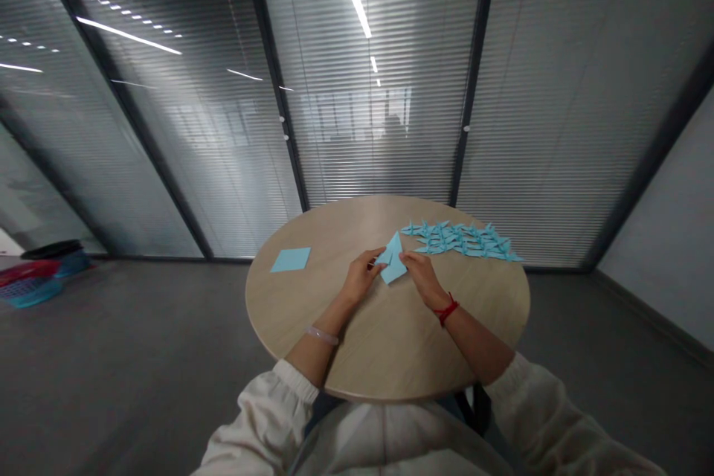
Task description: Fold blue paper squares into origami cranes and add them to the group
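Observation:
Between my hands, over the middle of the round table, is a partly folded piece of light blue origami paper [395,266], with a pointed top and a flap on its left side. My left hand [361,274] pinches its left edge between thumb and fingers. On the right edge, my right hand [422,274] grips it with thumb and bent fingers. Several folded blue paper cranes [460,239] lie in rows just beyond my right hand. Off to the left rests a flat blue sheet of paper [291,259], apart from my left hand.
The round wooden table [384,364] has its near edge close to my body. Behind it stands a glass partition [384,156] with blinds and dark frames. Red and blue baskets [33,282] sit on the grey floor at far left. A white wall [669,223] is at right.

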### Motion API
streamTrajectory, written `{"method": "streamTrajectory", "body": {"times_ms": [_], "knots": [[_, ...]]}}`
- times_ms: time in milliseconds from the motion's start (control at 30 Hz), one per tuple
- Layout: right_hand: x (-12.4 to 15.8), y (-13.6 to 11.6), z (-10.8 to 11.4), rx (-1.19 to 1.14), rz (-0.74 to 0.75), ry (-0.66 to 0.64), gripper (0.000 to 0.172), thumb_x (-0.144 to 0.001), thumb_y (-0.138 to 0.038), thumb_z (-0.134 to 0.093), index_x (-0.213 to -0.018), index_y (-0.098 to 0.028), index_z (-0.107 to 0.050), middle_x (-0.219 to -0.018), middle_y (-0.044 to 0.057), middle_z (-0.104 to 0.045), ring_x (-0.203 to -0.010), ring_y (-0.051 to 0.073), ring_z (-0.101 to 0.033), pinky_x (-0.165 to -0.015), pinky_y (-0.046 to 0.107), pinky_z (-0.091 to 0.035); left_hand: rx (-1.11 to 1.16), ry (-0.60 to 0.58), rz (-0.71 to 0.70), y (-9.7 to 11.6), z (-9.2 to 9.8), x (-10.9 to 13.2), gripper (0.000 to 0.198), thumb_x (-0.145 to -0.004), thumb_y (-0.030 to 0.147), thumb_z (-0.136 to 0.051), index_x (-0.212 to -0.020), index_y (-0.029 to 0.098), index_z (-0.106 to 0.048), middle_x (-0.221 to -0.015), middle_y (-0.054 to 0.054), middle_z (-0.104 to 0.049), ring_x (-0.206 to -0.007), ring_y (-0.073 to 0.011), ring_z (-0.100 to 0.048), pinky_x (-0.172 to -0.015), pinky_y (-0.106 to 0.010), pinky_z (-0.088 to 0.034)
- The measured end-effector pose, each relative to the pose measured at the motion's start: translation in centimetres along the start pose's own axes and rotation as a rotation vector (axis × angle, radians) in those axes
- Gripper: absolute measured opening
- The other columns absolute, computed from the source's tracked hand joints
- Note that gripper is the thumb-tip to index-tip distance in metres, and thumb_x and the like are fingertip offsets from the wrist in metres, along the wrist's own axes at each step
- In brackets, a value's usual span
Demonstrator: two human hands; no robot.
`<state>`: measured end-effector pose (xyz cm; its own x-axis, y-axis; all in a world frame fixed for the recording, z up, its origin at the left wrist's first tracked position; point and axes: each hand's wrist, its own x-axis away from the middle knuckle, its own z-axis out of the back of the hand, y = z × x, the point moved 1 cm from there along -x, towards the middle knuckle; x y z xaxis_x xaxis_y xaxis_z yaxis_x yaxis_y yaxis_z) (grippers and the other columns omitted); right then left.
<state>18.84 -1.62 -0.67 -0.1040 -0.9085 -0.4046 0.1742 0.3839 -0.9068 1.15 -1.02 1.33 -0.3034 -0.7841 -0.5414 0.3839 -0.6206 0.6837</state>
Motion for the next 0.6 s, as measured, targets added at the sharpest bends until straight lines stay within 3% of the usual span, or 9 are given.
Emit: {"method": "streamTrajectory", "body": {"times_ms": [133,233,400,600], "knots": [[0.0,-0.1,-0.2,-0.023,0.005,-0.052,0.035,-0.076,-0.048,-0.052,-0.065,-0.016,-0.058,-0.063,-0.001,-0.054,-0.061,0.014,-0.045,-0.059,0.026,-0.035,0.015,0.085,0.045,0.1,0.3,-0.2,0.033,-0.09,0.035,-0.045,-0.107,0.014,-0.065,-0.091,-0.007,-0.068,-0.071,-0.0142,-0.058,-0.072,-0.028,-0.046],[0.1,-0.1,-0.4,-0.017,0.019,-0.108,0.035,-0.076,-0.049,-0.054,-0.061,-0.017,-0.056,-0.061,-0.002,-0.053,-0.06,0.014,-0.045,-0.059,0.026,-0.036,0.09,0.152,0.131,-0.5,0.5,-0.5,0.033,-0.086,0.041,-0.049,-0.089,0.013,-0.066,-0.067,-0.002,-0.061,-0.061,-0.0122,-0.051,-0.061,-0.025,-0.042],[0.1,0.1,-0.8,-0.02,-0.031,-0.113,0.029,-0.074,-0.047,-0.059,-0.071,-0.019,-0.057,-0.062,0.0,-0.059,-0.062,0.016,-0.053,-0.058,0.026,-0.041,0.445,0.043,0.319,-1.0,0.1,-0.7,0.041,-0.064,0.047,-0.071,-0.085,0.011,-0.066,-0.063,-0.001,-0.059,-0.056,-0.0119,-0.051,-0.055,-0.024,-0.039],[0.2,0.2,-0.9,-0.021,-0.079,-0.058,0.024,-0.071,-0.036,-0.064,-0.085,-0.022,-0.051,-0.07,-0.001,-0.063,-0.066,0.017,-0.058,-0.057,0.026,-0.045,0.41,-0.05,0.312,-0.8,-0.5,-0.4,0.039,-0.061,0.045,-0.074,-0.079,0.011,-0.068,-0.06,-0.001,-0.058,-0.054,-0.0116,-0.05,-0.054,-0.024,-0.039]]}}
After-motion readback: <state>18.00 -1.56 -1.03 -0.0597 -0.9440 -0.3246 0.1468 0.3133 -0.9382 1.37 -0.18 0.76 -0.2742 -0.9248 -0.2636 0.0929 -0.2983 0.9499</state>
